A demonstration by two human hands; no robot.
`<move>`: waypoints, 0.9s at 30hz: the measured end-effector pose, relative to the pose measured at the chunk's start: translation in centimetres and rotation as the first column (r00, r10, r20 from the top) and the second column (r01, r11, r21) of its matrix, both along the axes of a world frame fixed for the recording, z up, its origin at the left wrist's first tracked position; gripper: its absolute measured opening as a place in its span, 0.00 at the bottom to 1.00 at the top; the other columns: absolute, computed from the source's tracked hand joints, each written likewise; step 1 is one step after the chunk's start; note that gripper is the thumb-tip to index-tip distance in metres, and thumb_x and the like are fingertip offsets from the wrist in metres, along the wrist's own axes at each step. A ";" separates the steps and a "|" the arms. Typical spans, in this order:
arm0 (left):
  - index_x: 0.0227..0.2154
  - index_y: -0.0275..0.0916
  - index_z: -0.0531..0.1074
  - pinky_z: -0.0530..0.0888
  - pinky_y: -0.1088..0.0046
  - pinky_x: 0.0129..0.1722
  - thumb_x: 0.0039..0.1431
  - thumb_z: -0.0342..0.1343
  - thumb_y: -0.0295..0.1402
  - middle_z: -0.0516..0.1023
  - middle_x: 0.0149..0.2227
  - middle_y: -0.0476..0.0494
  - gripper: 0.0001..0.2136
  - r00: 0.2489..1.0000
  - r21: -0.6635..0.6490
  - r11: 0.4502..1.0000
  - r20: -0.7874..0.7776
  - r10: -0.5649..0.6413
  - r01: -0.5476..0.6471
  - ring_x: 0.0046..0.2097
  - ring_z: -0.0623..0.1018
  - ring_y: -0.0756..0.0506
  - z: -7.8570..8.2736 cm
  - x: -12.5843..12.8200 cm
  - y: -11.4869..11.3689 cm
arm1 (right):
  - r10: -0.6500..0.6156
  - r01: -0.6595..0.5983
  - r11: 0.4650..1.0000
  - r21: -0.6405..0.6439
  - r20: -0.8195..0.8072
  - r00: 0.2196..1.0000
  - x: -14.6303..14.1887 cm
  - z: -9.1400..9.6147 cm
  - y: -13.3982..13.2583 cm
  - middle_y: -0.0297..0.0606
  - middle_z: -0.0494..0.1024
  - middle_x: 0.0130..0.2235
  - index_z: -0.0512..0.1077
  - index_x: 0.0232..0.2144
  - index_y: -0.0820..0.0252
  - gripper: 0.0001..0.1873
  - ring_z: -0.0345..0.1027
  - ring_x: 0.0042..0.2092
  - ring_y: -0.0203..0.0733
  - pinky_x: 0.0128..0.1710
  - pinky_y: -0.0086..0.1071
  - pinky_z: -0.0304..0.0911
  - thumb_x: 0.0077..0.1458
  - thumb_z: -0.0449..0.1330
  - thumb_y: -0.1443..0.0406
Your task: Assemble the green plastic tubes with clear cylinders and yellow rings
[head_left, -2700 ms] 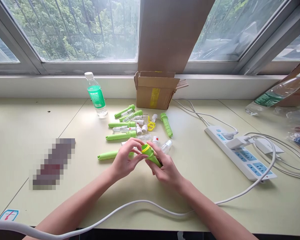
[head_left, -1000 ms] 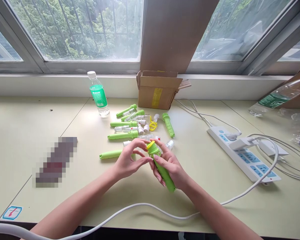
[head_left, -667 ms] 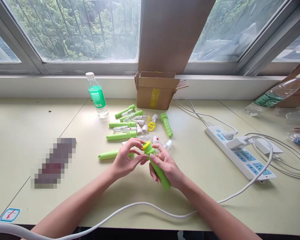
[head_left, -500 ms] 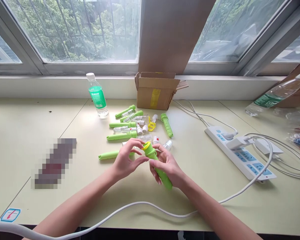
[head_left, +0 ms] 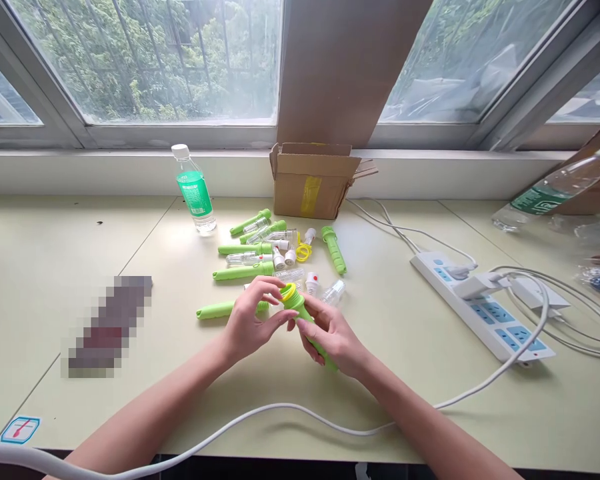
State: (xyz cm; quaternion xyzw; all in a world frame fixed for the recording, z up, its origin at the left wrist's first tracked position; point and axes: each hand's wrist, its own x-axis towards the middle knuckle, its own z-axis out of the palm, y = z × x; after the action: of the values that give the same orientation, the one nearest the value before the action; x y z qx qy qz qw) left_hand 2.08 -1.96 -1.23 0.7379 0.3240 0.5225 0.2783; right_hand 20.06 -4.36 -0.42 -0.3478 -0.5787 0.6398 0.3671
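One green tube [head_left: 300, 308] is in work just above the tabletop [head_left: 405, 400]: the right hand [head_left: 333, 333] grips its body, and the left hand [head_left: 250, 323] pinches its yellow-rimmed upper end. Several more green tubes [head_left: 243, 272], clear vials [head_left: 333, 292] and a loose yellow ring [head_left: 303, 252] lie untouched just beyond.

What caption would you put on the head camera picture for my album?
The right hand grips a green tube, the left hand pinches its yellow-ringed top, spare tubes and a cardboard box behind.
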 end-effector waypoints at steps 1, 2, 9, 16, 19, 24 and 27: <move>0.34 0.38 0.65 0.79 0.67 0.36 0.52 0.61 0.32 0.72 0.43 0.41 0.11 1.000 0.003 1.000 -0.004 0.002 -0.002 0.41 0.76 0.47 0.1 0.0 -0.1 | 0.002 -0.002 1.000 -0.006 0.000 1.000 0.0 0.0 -0.1 0.35 0.70 0.37 0.63 0.52 0.55 0.19 0.56 0.15 0.22 0.13 0.23 0.52 0.59 0.56 0.61; 0.33 0.38 0.65 0.79 0.66 0.36 0.52 0.61 0.33 0.72 0.42 0.41 0.10 1.000 0.008 1.000 -0.010 0.005 -0.005 0.42 0.76 0.47 0.2 0.1 -0.1 | -0.005 0.005 1.000 -0.015 0.004 1.000 0.1 -0.1 -0.1 0.35 0.70 0.38 0.62 0.53 0.55 0.20 0.56 0.15 0.22 0.12 0.23 0.52 0.58 0.57 0.62; 0.33 0.38 0.65 0.78 0.67 0.35 0.51 0.63 0.32 0.72 0.42 0.40 0.12 1.000 0.061 0.998 -0.014 0.020 -0.019 0.42 0.75 0.46 0.4 0.3 -0.4 | -0.031 0.025 0.995 -0.098 -0.067 0.997 0.2 -0.6 0.0 0.30 0.73 0.33 0.57 0.49 0.53 0.24 0.56 0.13 0.23 0.10 0.20 0.53 0.52 0.62 0.64; 0.36 0.39 0.64 0.78 0.65 0.37 0.48 0.65 0.35 0.71 0.45 0.38 0.16 1.000 0.093 0.996 -0.024 -0.009 0.011 0.47 0.74 0.43 0.8 -0.1 0.0 | -0.017 -0.019 0.981 -0.191 -0.185 0.983 0.1 0.0 0.1 0.32 0.71 0.33 0.64 0.44 0.56 0.19 0.66 0.18 0.32 0.11 0.26 0.63 0.49 0.64 0.62; 0.35 0.39 0.64 0.77 0.61 0.41 0.47 0.65 0.33 0.71 0.47 0.36 0.16 0.999 0.114 0.993 -0.021 -0.036 0.039 0.49 0.74 0.41 0.8 -0.3 0.2 | 0.041 -0.085 0.974 -0.211 -0.205 0.978 0.3 0.0 0.2 0.34 0.72 0.30 0.68 0.40 0.61 0.15 0.68 0.23 0.34 0.17 0.28 0.67 0.50 0.63 0.62; 0.36 0.39 0.63 0.76 0.59 0.45 0.50 0.63 0.30 0.74 0.47 0.36 0.14 0.997 0.077 0.995 -0.027 -0.066 0.068 0.49 0.76 0.42 0.7 -0.4 0.1 | 0.148 -0.187 0.964 -0.190 -0.200 0.968 0.7 0.0 0.4 0.39 0.73 0.32 0.71 0.34 0.65 0.14 0.68 0.24 0.34 0.20 0.27 0.63 0.54 0.59 0.58; 0.34 0.39 0.63 0.76 0.60 0.45 0.51 0.63 0.30 0.76 0.47 0.36 0.13 0.999 0.053 0.998 -0.021 -0.037 0.038 0.48 0.77 0.42 0.6 -0.3 -0.1 | 0.179 -0.218 0.954 -0.205 -0.196 0.964 0.8 0.1 0.4 0.36 0.71 0.29 0.70 0.36 0.65 0.15 0.63 0.21 0.29 0.17 0.24 0.58 0.57 0.56 0.56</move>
State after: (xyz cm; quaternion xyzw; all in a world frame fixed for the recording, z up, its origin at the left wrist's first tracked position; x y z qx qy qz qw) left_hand 1.75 -2.08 -0.64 0.7563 0.2989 0.5181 0.2649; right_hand 20.83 -3.96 -0.28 -0.2693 -0.5002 0.7629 0.3085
